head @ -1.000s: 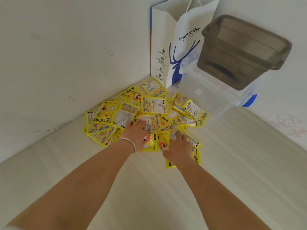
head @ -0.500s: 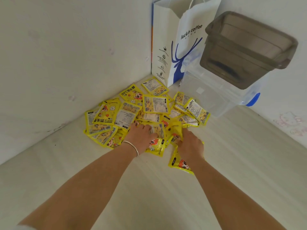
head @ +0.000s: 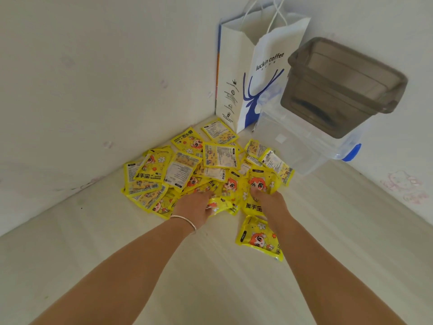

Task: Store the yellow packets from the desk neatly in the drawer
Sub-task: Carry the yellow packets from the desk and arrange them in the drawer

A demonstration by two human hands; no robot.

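Head view: a heap of yellow hand-warmer packets (head: 185,170) lies on the pale worktop (head: 328,231), pushed into the corner where two white walls meet. Taking that heap as the landmark, a white luckin coffee paper bag (head: 255,73) with a blue deer print stands upright just behind it, against the corner. To the right of the bag and just beside the heap's far right edge sits a clear plastic storage box (head: 302,146) with a blue latch (head: 352,152), and a smoky grey tub (head: 339,87) rests on top of that box.

Both bare forearms reach in from the bottom of the view to the near edge of the heap. The left hand (head: 195,205), with a silver bangle (head: 185,220) at the wrist, lies palm down on the packets, its fingers curled around a crumpled packet (head: 220,204) at the heap's front. The right hand (head: 269,200) is closed in a pinch on a packet showing a cartoon face (head: 263,181), lifted and tilted at the heap's near right side. One single packet (head: 257,238) lies flat on the worktop apart from the heap, nearer the person, just left of the right forearm. The packets in the heap overlap at mixed angles, some showing the printed back, some the cartoon front.
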